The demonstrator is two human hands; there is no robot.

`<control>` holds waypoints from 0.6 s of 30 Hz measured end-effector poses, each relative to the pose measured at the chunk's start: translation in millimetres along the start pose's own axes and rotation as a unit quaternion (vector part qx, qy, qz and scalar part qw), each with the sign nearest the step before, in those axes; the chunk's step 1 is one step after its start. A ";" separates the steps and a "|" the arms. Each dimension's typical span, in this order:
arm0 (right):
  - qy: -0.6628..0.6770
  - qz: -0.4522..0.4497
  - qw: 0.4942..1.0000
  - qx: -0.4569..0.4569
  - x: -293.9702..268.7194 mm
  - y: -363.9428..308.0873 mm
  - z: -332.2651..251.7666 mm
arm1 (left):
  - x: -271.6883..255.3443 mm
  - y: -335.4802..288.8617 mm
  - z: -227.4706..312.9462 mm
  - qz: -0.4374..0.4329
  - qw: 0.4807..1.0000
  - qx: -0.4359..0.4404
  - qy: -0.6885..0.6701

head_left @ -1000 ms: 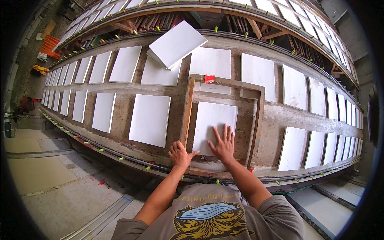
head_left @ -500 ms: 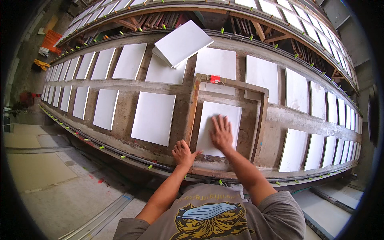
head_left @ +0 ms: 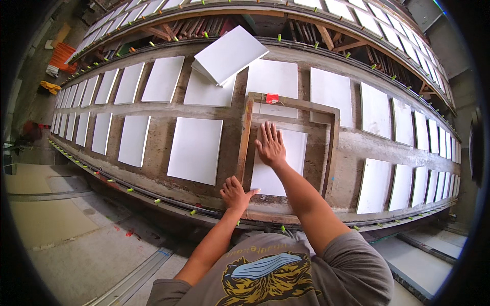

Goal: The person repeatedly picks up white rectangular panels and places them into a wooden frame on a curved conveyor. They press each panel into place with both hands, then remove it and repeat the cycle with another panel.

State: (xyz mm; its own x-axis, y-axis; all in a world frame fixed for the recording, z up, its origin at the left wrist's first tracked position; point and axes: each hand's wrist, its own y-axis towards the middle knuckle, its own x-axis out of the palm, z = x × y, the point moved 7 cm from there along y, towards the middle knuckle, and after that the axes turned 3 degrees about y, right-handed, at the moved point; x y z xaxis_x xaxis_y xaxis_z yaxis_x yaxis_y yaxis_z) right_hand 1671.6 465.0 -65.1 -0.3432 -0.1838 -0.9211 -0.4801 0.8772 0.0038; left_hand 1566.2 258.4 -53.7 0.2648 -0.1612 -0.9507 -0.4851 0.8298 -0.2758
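Observation:
A wooden frame lies on the long worktable around a white rectangular sheet. A small red patch sits on its far rail. My right hand rests flat at the sheet's far left part, fingers stretched out and holding nothing. My left hand grips the near part of the frame's left rail, with bent fingers and the thumb pointing right toward the sheet's near left corner. Just left of the frame lies another white sheet.
Two rows of white sheets run along the table. A stack of tilted sheets lies on the far row. Green pegs line the table edges. Beyond stands a second table with sheets, with dark slats underneath.
My right hand has slid away from me and slightly left across the sheet, from its middle to its far left part. My left hand has stayed at the frame's left rail.

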 end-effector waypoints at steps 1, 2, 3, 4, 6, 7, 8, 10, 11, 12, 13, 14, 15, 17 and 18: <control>-0.001 -0.006 1.000 0.000 -1.3 -13.8 0.6 | -0.2 0.1 0.7 -0.004 1.000 -0.005 -0.004; -0.012 -0.040 0.999 0.007 0.9 -33.8 1.6 | -4.1 -0.1 2.8 0.013 1.000 -0.010 0.006; -0.008 -0.051 0.999 0.003 0.5 -57.3 -0.6 | -5.9 1.2 4.3 0.026 1.000 -0.005 0.014; -0.014 -0.058 0.998 -0.003 1.7 -84.5 -0.6 | -7.4 0.7 3.8 0.037 0.999 0.002 0.024; -0.023 -0.072 0.997 -0.011 0.7 -105.8 5.9 | -11.3 -2.8 2.9 0.053 0.998 0.010 0.033; -0.029 -0.077 0.996 -0.014 -2.7 -109.8 11.7 | -12.3 -4.5 3.7 0.057 0.998 0.013 0.035; -0.035 -0.080 0.996 -0.016 -7.1 -111.2 17.6 | -14.1 -3.3 5.1 0.062 0.997 0.019 0.038; -0.046 -0.032 0.998 0.003 -17.3 -78.3 43.0 | -14.2 -11.9 0.5 0.054 0.997 0.021 0.050; -0.042 -0.029 0.998 0.047 -30.4 -56.0 55.9 | -14.6 -10.3 1.6 0.048 0.997 0.020 0.052; -0.048 -0.016 0.997 0.059 -33.8 -45.9 66.7 | -15.5 -7.4 4.7 0.045 0.997 0.022 0.054; -0.052 -0.005 0.996 0.074 -32.2 -45.6 72.6 | -13.9 -7.6 4.3 0.039 0.998 0.028 0.051; -0.049 -0.008 0.996 0.073 -31.7 -43.1 71.6 | -13.0 -5.0 4.1 0.040 0.998 0.031 0.044; -0.046 -0.010 0.996 0.073 -31.5 -42.4 70.4 | -12.2 -3.7 3.6 0.040 0.998 0.034 0.038; -0.041 -0.009 0.996 0.073 -32.7 -41.4 69.3 | -10.6 -5.8 1.9 0.040 0.998 0.028 0.040; -0.038 -0.006 0.997 0.074 -33.3 -40.2 68.1 | -9.5 -7.0 2.2 0.039 0.998 0.028 0.041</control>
State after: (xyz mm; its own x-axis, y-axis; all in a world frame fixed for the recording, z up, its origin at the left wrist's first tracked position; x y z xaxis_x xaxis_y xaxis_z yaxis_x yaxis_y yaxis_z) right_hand 1757.3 466.0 -61.1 -0.2728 -0.1650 -0.9478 -0.3578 0.9319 -0.0593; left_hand 1568.9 255.3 -42.4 0.1575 -0.1358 -0.9781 -0.4538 0.8698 -0.1938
